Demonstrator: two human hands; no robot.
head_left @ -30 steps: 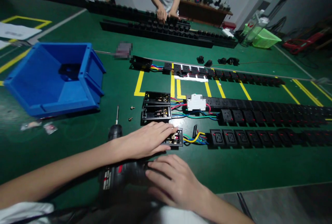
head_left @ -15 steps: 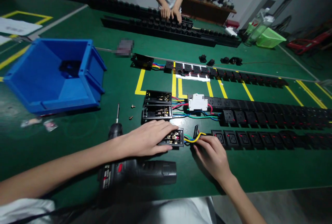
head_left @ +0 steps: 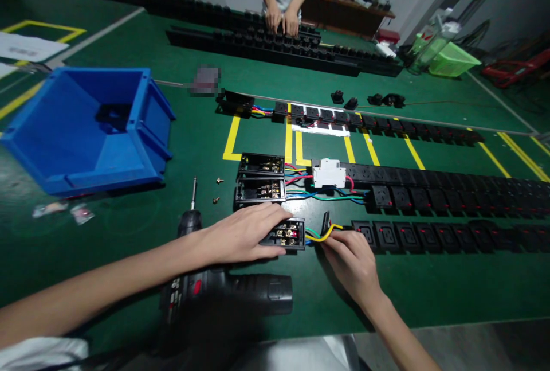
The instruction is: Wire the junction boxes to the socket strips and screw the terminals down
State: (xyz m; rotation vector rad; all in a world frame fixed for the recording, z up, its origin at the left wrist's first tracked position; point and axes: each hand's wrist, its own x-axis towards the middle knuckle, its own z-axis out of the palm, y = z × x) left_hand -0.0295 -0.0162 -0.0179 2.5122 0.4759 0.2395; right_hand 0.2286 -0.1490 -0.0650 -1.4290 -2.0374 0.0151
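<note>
Along your side, the near edge of the green table (head_left: 429,291) ran below your right hand (head_left: 354,262), and your right forearm crossed over it. A bare stretch of tabletop lay between that edge and the black outlet strip (head_left: 412,237), giving open room to the right of your wrist. Your left side was tighter: your forearm passed over the power drill (head_left: 262,292), whose handle lay just on the near side of your left hand (head_left: 251,232) and whose bit pointed away from you. Two other open black boxes (head_left: 261,191) sat side by side just beyond your left knuckles. Two loose screws (head_left: 220,180) lay on bare table between those boxes and the blue bin (head_left: 160,147), which stood well apart from your hand.

The terminal box (head_left: 293,233) lay under your left hand, its right end uncovered and showing brass contacts. Your left fingers were nearly straight and pressed together across its far side, with the thumb along its near side. Your right fingers were bent and bunched, pinching the wires (head_left: 318,238) between the box and the strip; you cannot tell which strands, since the fingertips were partly hidden.
</note>
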